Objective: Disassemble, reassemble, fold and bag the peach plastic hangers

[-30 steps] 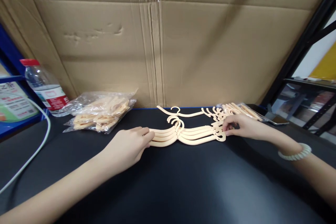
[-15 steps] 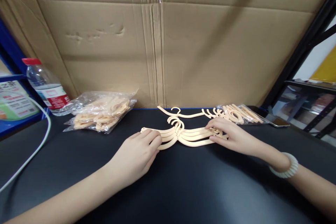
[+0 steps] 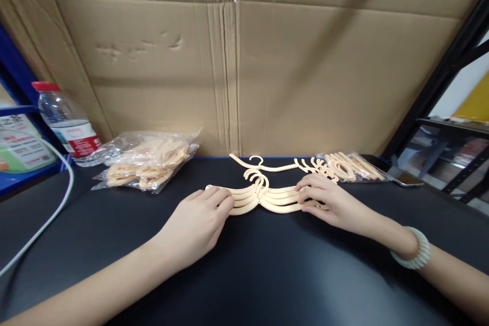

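Note:
Several cream plastic hangers (image 3: 280, 208) lie bunched together on the black table, their hooks fanned at the middle. My left hand (image 3: 202, 221) is curled over the left ends of the bunch, the fingertips partly hidden behind the knuckles. At the right ends, my right hand (image 3: 328, 198) has its fingers and thumb bent around the hanger arms. Behind the bunch lies another cream hanger (image 3: 275, 168), apart from my hands. More cream hanger ends (image 3: 314, 165) show just beyond my right fingers.
Bagged cream hangers (image 3: 147, 160) lie at the left, beside a red-capped bottle (image 3: 74, 125). A second clear bag (image 3: 357, 167) and a phone-like flat object (image 3: 407, 179) lie at the right. Cardboard (image 3: 324, 76) stands behind the table; a white cable (image 3: 57, 214) curves along the left.
My right hand has shifted slightly left and its fingers have closed further around the hanger ends. The front hanger sits a little closer to the others. My left hand has barely moved.

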`<move>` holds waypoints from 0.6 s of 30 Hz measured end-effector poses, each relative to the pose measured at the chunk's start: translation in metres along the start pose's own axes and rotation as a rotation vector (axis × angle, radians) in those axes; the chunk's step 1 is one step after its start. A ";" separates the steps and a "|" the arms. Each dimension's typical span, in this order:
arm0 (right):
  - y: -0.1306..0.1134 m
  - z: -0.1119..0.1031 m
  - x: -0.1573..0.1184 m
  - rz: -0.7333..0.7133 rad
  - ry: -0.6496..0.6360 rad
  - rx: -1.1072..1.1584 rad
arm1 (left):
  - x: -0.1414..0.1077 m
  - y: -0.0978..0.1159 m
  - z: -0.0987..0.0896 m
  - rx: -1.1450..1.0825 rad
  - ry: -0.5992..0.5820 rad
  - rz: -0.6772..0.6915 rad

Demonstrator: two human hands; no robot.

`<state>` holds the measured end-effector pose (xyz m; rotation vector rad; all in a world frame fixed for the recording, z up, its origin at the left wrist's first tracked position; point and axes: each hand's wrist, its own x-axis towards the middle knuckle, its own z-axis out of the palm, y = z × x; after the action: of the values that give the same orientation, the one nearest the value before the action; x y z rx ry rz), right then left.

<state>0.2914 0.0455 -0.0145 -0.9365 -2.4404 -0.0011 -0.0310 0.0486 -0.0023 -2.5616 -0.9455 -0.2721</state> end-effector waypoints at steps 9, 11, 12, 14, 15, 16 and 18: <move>0.003 -0.002 -0.001 -0.003 -0.027 -0.017 | 0.002 -0.002 -0.005 -0.008 -0.025 0.005; 0.003 -0.003 -0.001 0.000 -0.026 -0.032 | 0.002 -0.004 -0.005 -0.005 -0.029 0.007; 0.003 -0.003 -0.001 0.000 -0.023 -0.040 | 0.002 -0.005 -0.005 -0.002 -0.029 0.007; 0.002 -0.002 0.000 0.000 -0.015 -0.052 | 0.001 -0.006 -0.006 0.004 -0.038 0.007; 0.002 -0.002 0.000 0.001 -0.009 -0.053 | 0.001 -0.007 -0.007 0.008 -0.045 0.006; 0.001 -0.002 0.000 0.002 -0.004 -0.053 | 0.001 -0.007 -0.008 0.013 -0.053 0.001; -0.001 -0.001 0.000 0.006 0.001 -0.051 | 0.001 -0.009 -0.010 0.021 -0.067 -0.013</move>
<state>0.2913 0.0443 -0.0135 -0.9652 -2.4468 -0.0617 -0.0359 0.0512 0.0095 -2.5606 -0.9836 -0.1801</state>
